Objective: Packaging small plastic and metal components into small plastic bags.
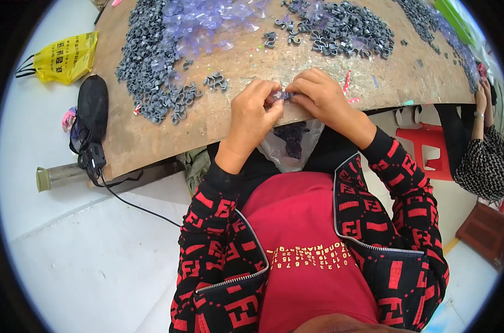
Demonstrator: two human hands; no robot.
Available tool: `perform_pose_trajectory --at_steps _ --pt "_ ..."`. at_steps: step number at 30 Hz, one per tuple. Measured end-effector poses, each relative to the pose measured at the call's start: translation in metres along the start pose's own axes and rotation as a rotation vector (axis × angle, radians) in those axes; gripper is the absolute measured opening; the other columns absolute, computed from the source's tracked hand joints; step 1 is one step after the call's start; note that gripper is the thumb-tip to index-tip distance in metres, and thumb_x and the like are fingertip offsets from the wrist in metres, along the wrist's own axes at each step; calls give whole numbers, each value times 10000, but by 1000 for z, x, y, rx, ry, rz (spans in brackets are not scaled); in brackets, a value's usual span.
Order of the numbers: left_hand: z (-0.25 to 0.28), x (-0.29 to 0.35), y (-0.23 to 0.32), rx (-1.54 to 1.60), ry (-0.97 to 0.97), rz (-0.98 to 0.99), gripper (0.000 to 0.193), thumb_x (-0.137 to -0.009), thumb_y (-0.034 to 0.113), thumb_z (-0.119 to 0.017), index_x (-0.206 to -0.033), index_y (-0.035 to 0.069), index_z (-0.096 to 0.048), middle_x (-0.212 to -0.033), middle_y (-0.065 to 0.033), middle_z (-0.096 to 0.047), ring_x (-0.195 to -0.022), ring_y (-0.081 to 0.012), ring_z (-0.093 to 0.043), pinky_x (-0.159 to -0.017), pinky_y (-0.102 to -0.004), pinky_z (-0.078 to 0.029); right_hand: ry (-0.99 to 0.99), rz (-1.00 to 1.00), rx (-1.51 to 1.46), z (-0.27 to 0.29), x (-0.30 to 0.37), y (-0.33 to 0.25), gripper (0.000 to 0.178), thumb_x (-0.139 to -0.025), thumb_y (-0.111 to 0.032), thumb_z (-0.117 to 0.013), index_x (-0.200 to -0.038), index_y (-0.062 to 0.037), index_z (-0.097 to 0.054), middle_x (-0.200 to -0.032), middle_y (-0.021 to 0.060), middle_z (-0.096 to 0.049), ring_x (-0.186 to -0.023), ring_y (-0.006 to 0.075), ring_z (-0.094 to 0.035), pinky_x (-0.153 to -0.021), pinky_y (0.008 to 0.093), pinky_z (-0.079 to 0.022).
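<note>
A small purplish piece [278,96] sits pinched between the two hands at the near edge of the worktop [252,61]. It is mostly covered by fingertips, so its shape is hard to make out; it seems to be a clear suction cup with a grey clip on it, and what shows lies roughly crosswise, from one hand to the other. The left hand [252,114] curls around it from the left with thumb and forefinger closed on it, and the right hand [318,94] grips it from the other side, fingers bent down over it.

Just below the hands a clear plastic bag [291,144] hangs under the worktop's edge, with dark pieces inside, its lower part hidden by the person's red top. Farther up the worktop lie a heap of grey clips [149,61] on the left, a spread of clear purple suction cups [207,22] beside it, and a second pile of clips [341,28] on the right. At the far right another person's hand [481,97] rests at the worktop's edge, cut off by the rim.
</note>
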State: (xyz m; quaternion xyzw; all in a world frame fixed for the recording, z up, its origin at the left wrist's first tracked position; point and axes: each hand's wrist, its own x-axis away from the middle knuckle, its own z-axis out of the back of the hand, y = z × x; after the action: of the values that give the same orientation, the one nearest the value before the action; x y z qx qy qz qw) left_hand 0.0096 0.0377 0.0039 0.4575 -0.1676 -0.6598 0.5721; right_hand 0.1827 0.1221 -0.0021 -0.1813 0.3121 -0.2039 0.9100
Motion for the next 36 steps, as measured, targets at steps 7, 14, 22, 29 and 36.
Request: perform_pose_trajectory --at_steps 7,14,22,29,36 --pt "-6 2 -4 2 37 -58 221 -673 -17 -631 -887 25 -597 -770 -111 -562 -619 -242 -596 -562 -337 -476 -68 -64 -106 2 -1 3 177 -726 -64 -686 -892 -48 -626 -857 88 -579 -791 270 -569 -695 341 -460" --pt "-6 1 1 -13 33 -43 196 -675 -15 -635 -858 25 -579 -769 -118 -558 -657 -276 -582 -587 -368 -471 -94 -8 -47 11 -17 -6 156 -718 -77 -670 -862 -55 -613 -805 88 -552 -757 281 -553 -664 369 -448" --pt "-4 -3 2 -154 -37 -103 149 -695 10 -616 -808 32 -522 -782 -129 -526 -742 -329 -540 -651 -413 -454 -270 62 78 8 -36 -1 144 -618 -88 -651 -726 -53 -561 -737 90 -542 -739 296 -557 -658 400 -446" --pt "-8 1 -3 -128 21 -123 173 -683 1 -622 -813 29 -513 -797 -127 -516 -756 -316 -536 -656 -396 -455 -377 63 73 10 -48 -3 147 -615 -77 -653 -724 -50 -558 -732 92 -542 -731 294 -557 -668 398 -452" --pt "-11 -2 0 -125 -6 -124 167 -681 -4 -625 -815 21 -529 -793 -131 -550 -724 -329 -551 -635 -408 -453 -408 -30 66 12 -43 -3 107 -633 -84 -646 -727 -55 -604 -753 96 -591 -748 321 -591 -665 422 -476"
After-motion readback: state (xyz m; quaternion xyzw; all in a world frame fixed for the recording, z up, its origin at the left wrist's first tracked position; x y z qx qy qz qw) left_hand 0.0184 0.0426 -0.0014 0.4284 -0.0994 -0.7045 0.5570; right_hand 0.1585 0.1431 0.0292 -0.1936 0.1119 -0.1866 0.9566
